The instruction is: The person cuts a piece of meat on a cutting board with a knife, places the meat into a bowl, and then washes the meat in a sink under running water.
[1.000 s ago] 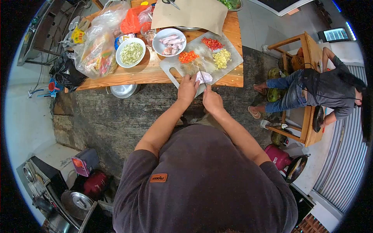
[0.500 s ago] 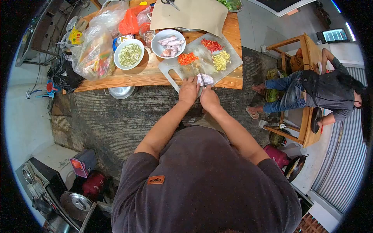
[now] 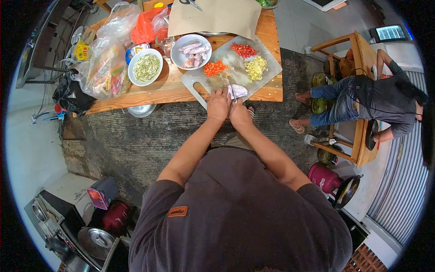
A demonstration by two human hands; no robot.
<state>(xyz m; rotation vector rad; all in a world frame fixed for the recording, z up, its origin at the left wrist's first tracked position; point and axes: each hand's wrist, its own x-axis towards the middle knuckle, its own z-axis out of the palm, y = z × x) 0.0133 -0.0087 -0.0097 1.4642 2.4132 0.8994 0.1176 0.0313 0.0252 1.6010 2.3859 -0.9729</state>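
A grey cutting board [image 3: 226,80] lies at the front edge of the wooden table. On its near part my right hand [image 3: 240,114] grips a knife [image 3: 232,89], whose blade lies against a pale piece of meat [image 3: 238,91]. Just left of the meat my left hand [image 3: 219,105] rests with its fingers bent on the board's edge; whether they pinch anything is hidden. Chopped orange pieces [image 3: 215,68], red pieces [image 3: 244,50] and yellow pieces [image 3: 256,68] form separate piles. To the board's left stand a bowl of meat [image 3: 180,59] and a bowl of green slices [image 3: 147,67].
Plastic bags [image 3: 106,68] crowd the table's left side. Brown paper [image 3: 217,17] with scissors [image 3: 191,3] lies at the back. A metal pot [image 3: 140,111] sits below the table edge. Another person [image 3: 385,97] stands at a wooden table on the right.
The view has shifted slightly. My right hand has moved a little left, closer to my left hand, and the knife has moved with it. A foot now shows beside my right hand.
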